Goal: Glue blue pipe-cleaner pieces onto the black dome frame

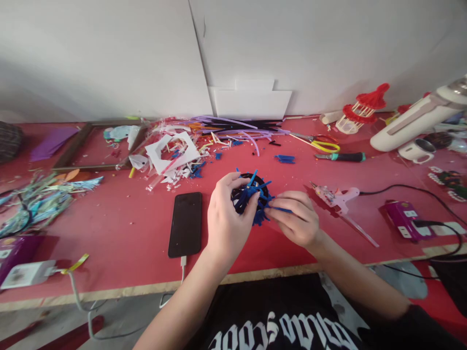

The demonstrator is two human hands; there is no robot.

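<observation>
My left hand [229, 209] is closed around a small round craft piece [260, 187] made of blue and black pipe cleaners, with blue ends sticking out all round. At its right side my right hand [296, 216] pinches a blue pipe cleaner [282, 208] that touches the piece. The palm side of my left hand hides part of the piece. Beyond my hands lies a short stack of cut blue pipe cleaners [285, 159]. To the right rests a pink hot glue gun [337, 197] with a clear glue stick in it.
A black phone [185, 224] on a cable lies left of my hands. Scissors [321, 143], a cutter with a dark handle [345, 156], a white bottle [416, 116] and a purple power socket [406, 218] are at the right. Scraps and pipe cleaners [233, 126] pile up against the wall.
</observation>
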